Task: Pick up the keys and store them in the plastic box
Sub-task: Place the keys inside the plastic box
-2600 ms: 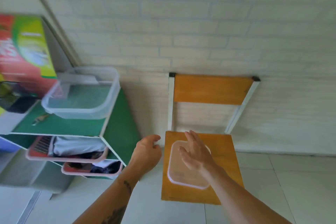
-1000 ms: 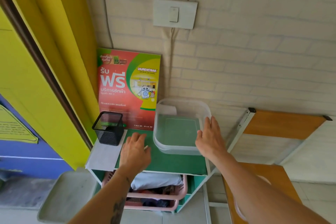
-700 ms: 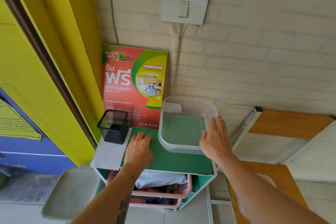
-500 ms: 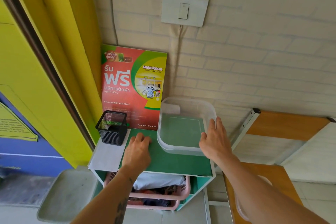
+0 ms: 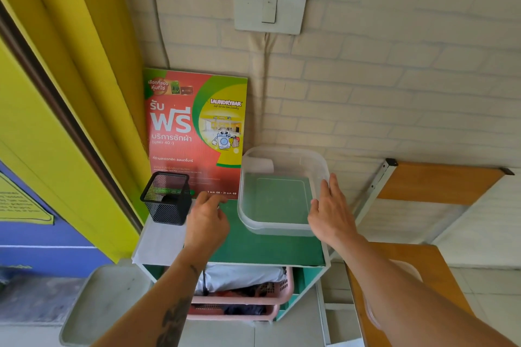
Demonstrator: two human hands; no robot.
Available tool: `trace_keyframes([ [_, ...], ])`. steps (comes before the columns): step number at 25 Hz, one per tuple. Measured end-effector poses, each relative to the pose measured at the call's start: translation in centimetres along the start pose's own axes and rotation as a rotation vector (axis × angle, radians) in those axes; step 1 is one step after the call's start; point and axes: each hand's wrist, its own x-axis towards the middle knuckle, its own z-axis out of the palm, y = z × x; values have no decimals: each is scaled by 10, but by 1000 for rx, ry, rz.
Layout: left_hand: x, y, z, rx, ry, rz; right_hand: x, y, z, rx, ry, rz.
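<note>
A clear plastic box (image 5: 282, 222) stands without a lid on the green shelf top (image 5: 265, 249), against the brick wall. My right hand (image 5: 331, 213) lies flat against the box's right wall, fingers spread over its rim. My left hand (image 5: 207, 220) is on the shelf just left of the box, its fingers curled shut where the keys lie. The keys are hidden under those fingers.
A black mesh pen cup (image 5: 167, 198) stands at the shelf's left back corner, with a red and green laundry poster (image 5: 194, 127) behind it. Pink baskets (image 5: 242, 297) of clothes fill the shelves below. A wooden chair (image 5: 439, 183) is to the right, with a clear lid (image 5: 406, 269) on its seat.
My left hand has slid a little toward the wall and its fingers have curled in. The right hand stays on the box's right side.
</note>
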Motion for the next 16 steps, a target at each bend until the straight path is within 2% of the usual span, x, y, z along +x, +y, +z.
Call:
trace_keyframes([
  [4,14,35,-20,-202,133,-166,0,-1,-2,-5,-20,2],
  [7,29,78,-27,-292,172,-107,0,-2,-3,12,-49,3],
  [11,53,118,2,-350,-57,-118,-1,-1,-5,34,-57,-1],
  [14,56,129,28,-356,-265,-276,0,-1,-6,43,-60,9],
  [16,53,133,38,-363,-333,-369,0,0,-6,57,-64,6],
])
